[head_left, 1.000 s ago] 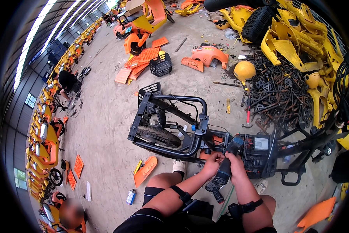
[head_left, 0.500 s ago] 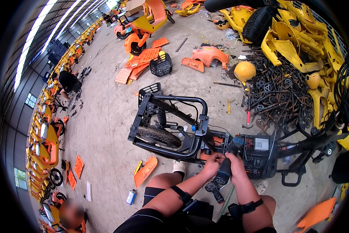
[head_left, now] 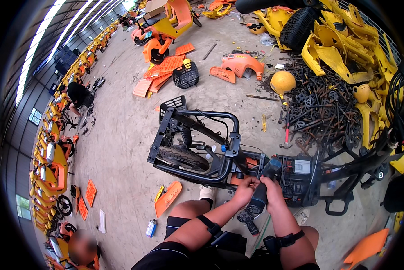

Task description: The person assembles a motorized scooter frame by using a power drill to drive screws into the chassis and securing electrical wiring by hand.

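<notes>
Black tool [head_left: 260, 198] over a bare bike frame [head_left: 233, 150], decent room to one side

Wide concrete floor [head_left: 112, 148] stretches out from roughly 9 to 11 o'clock of the hands, past the edge of the frame's squared tube loop. Around 1 o'clock it gets crowded: red-handled hammer [head_left: 287, 135] first, then a heap of dark metal parts [head_left: 325, 108] just beside it. A curved orange panel [head_left: 168, 199] lies at about 9, with a spray can [head_left: 151, 228] nearer 8.

The frame's long axis runs roughly 9 to 3, with its wheel [head_left: 184, 157] at 10 o'clock from the hands. The tool sits between the hands and cuts across that line, upper end pointing toward 1, lower end toward 7. Its upper end is over the frame's middle; can't tell if they touch.

Right hand [head_left: 274, 192] is closed on the tool's 3 o'clock side, thumb laid along it, most fingers hidden. Left hand [head_left: 246, 191] is at the 9 o'clock side, fingers bent in and barely open, tips right by the tool. Whether they've got hold of anything, can't tell.
</notes>
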The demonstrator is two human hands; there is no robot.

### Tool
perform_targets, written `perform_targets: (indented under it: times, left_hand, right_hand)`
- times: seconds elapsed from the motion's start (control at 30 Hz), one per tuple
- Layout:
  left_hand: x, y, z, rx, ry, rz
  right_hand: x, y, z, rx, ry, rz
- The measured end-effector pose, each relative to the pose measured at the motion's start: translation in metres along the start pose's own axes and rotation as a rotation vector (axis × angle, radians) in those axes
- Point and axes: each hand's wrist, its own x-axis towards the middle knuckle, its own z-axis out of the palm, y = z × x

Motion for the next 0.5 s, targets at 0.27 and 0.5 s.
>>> perform_targets:
  times: [0.27,0.5]
  left_hand:
    - [-0.0003,-0.0011,0.0003,0.001,0.016,-0.01]
    - [-0.0015,-0.0002,0.0005,-0.026,0.009,-0.019]
  right_hand:
    - [-0.0092,-0.0082,0.0044,-0.034,-0.006,0.024]
    - [-0.0083,-0.0068,0.0036,-0.025,-0.006,0.029]
